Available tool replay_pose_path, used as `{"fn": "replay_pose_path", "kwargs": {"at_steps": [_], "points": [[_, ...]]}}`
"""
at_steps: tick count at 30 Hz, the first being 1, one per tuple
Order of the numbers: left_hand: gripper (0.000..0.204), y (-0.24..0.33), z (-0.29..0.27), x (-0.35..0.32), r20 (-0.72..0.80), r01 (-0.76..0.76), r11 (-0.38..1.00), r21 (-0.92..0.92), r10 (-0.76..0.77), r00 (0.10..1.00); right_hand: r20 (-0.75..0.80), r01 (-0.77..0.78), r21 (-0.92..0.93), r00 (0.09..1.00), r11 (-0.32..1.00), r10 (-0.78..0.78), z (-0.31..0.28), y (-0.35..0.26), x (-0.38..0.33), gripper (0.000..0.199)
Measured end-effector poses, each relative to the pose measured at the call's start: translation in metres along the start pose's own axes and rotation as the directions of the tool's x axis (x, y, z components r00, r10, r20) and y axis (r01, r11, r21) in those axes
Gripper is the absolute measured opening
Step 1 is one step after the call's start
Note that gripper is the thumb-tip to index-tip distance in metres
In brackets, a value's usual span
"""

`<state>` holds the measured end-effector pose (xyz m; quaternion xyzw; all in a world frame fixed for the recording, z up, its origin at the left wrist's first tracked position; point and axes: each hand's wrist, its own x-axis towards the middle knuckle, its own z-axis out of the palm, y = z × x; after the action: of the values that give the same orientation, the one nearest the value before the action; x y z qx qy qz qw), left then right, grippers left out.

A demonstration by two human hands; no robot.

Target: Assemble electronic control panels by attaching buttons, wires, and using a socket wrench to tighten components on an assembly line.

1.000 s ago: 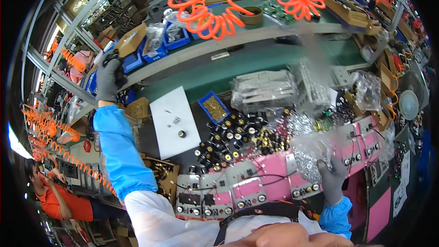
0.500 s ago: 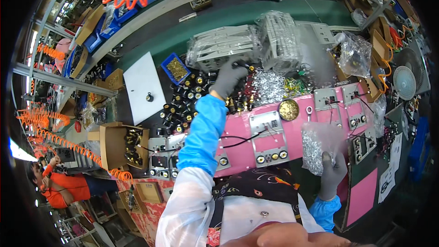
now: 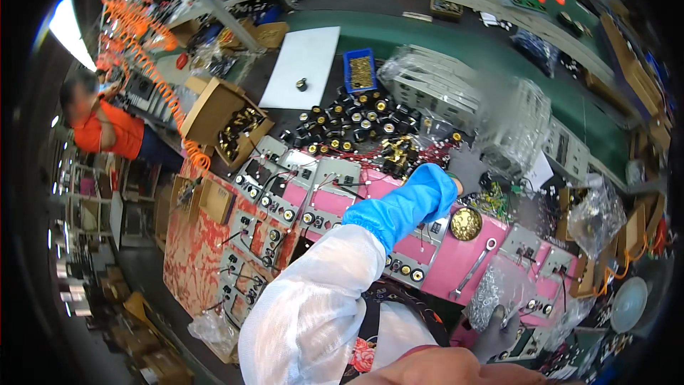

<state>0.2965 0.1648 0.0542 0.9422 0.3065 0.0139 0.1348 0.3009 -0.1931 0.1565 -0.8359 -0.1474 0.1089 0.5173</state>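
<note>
My left hand, in a grey glove, reaches across the bench into the small loose parts, beside the wrapped metal panels. Its fingertips are hidden, so I cannot make out whether it holds anything. My right hand, gloved in grey too, is closed on the lower edge of a clear plastic bag full of small silvery pieces. Left of that bag a combination wrench lies on the pink sheet. A round tub of brass-coloured bits sits just below my left hand.
Many black cylindrical parts are heaped behind the grey metal plates. Behind them stand a blue tray of brass pieces and a white board. An open cardboard box is at left. A person in orange stands farther left.
The view has swung left. My left hand has moved right, from the black parts to the small loose pieces. The bag stays in my right hand, and the wrench beside it shows in full.
</note>
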Motion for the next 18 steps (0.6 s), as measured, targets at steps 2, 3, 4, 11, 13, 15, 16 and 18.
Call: {"fn": "replay_pose_path", "kwargs": {"at_steps": [2, 3, 4, 11, 13, 15, 16, 18], "points": [[0.037, -0.013, 0.023, 0.010, -0.149, -0.121, 0.993, -0.010, 0.118, 0.982, 0.025, 0.041, -0.018, 0.999, 0.999, -0.040, 0.006, -0.002, 0.001, 0.024], [0.021, -0.028, 0.039, 0.011, -0.244, -0.136, 0.988, -0.066, 0.117, 0.963, 0.054, 0.041, -0.009, 0.998, 0.999, -0.041, 0.011, -0.005, 0.005, 0.025], [0.019, -0.034, 0.033, 0.007, -0.257, -0.122, 0.980, -0.155, 0.079, 0.963, 0.062, 0.032, -0.001, 0.998, 0.999, -0.032, 0.018, -0.008, 0.005, 0.026], [0.027, -0.144, -0.046, -0.055, -0.312, 0.102, 0.905, -0.413, -0.246, 0.918, 0.096, 0.000, 0.062, 0.995, 0.998, -0.006, 0.078, -0.061, -0.015, 0.032], [0.034, -0.205, -0.077, -0.083, -0.347, 0.219, 0.875, -0.431, -0.385, 0.855, 0.100, -0.006, 0.084, 0.995, 0.996, -0.003, 0.089, -0.063, -0.016, 0.032], [0.034, -0.273, -0.095, -0.097, -0.368, 0.332, 0.819, -0.467, -0.522, 0.769, 0.071, -0.020, 0.107, 0.997, 0.994, 0.013, 0.106, -0.074, -0.027, 0.032], [0.033, -0.308, -0.106, -0.115, -0.379, 0.445, 0.783, -0.435, -0.607, 0.699, 0.077, -0.021, 0.116, 0.997, 0.993, 0.012, 0.116, -0.081, -0.030, 0.031], [0.032, -0.391, -0.091, -0.140, -0.380, 0.599, 0.685, -0.414, -0.728, 0.570, 0.077, -0.031, 0.131, 0.997, 0.991, 0.021, 0.133, -0.091, -0.036, 0.030]]}}
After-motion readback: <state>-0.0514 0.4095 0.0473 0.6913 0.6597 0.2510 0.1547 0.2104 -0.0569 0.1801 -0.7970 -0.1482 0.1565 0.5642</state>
